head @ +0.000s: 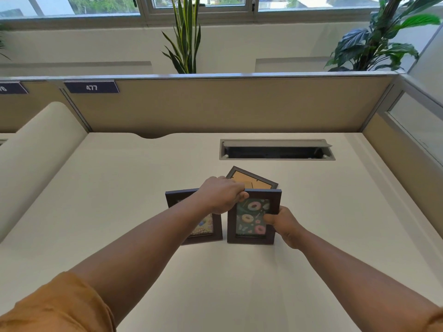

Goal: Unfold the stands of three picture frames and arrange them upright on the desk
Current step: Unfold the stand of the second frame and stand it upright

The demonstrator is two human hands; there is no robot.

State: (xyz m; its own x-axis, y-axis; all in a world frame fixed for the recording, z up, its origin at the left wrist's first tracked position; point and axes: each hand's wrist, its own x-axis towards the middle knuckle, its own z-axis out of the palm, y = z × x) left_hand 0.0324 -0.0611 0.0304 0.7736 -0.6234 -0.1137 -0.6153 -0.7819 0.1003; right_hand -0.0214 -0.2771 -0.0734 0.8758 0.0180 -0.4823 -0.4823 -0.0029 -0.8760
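Hands both clasp the donut frame [253, 218]: our left hand [221, 196] grips its top, right hand [284, 222] its side; next, the face-down frame [251, 179].

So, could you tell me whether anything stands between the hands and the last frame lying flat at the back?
Yes: the donut frame, held upright by both hands, left hand and right hand, stands directly in front of the flat frame.

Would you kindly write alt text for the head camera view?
Both hands, left hand and right hand, hold an upright dark wooden doughnut-picture frame on a cream desk. A second dark frame stands beside it; a third lies face-down behind.
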